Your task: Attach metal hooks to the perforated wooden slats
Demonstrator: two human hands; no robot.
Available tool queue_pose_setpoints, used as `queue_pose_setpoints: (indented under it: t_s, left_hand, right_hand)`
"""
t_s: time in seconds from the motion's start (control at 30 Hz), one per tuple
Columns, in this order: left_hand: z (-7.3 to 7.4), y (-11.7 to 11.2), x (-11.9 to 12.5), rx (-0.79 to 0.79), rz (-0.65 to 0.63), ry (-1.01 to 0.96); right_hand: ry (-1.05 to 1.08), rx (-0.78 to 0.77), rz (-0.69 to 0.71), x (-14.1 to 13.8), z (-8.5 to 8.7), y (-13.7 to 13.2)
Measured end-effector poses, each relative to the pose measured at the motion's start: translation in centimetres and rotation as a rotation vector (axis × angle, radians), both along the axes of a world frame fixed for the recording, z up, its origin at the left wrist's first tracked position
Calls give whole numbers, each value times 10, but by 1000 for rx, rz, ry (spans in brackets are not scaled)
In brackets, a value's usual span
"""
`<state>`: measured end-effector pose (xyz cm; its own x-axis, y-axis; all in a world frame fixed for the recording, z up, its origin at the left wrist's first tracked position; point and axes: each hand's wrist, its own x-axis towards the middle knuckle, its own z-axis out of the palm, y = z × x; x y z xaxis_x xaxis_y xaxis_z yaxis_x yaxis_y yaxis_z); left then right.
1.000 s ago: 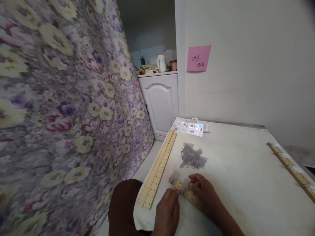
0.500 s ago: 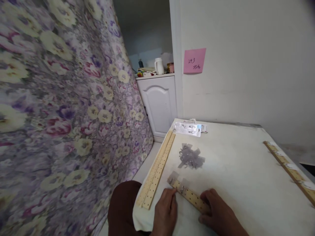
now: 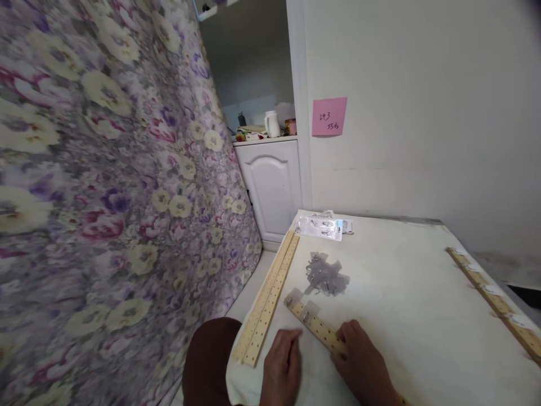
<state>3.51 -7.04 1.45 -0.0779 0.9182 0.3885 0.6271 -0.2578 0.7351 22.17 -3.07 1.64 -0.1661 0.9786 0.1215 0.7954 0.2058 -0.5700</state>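
My right hand [image 3: 359, 355] is closed around a pale strip with rows of holes [image 3: 321, 331], which lies slantwise on the cloth-covered table. A small piece of the same pale colour shows below my right wrist. Near the strip's far left end sit two small metal hooks [image 3: 305, 317] on clear square pads. My left hand [image 3: 281, 363] rests just left of the strip, fingers curled and apart from it, with nothing visible in them. Beyond the strip lies a pile of similar hooks on clear pads [image 3: 325, 275].
Two more perforated strips [image 3: 270, 304] lie along the table's left edge. Clear packaging with hooks [image 3: 319, 228] is at the back left corner. A strip with white pieces [image 3: 492, 290] lies along the right side. A floral curtain [image 3: 127, 197] hangs at the left.
My left hand has come away from the strip. My right hand has moved slightly left and wraps further over the strip. The camera view has tilted a little upward.
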Motion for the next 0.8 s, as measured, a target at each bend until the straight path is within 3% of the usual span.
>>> queue_pose_setpoints:
  t_s: [0.37,0.53,0.63,0.7,0.8]
  left_hand:
    - [2,-1,0,-12,-6,-8]
    - [18,5,-6,-40,47,26]
    - [38,27,-6,-7,35,142]
    - [51,49,-3,-21,13,315]
    - [63,85,7,-48,-34,408]
  right_hand:
    - [61,-29,-3,-12,-4,0]
    - [231,-62,58,6,1,0]
    - [272,-44,65,15,0,4]
    - [289,-10,56,18,-1,6]
    - [310,32,54,19,2,8]
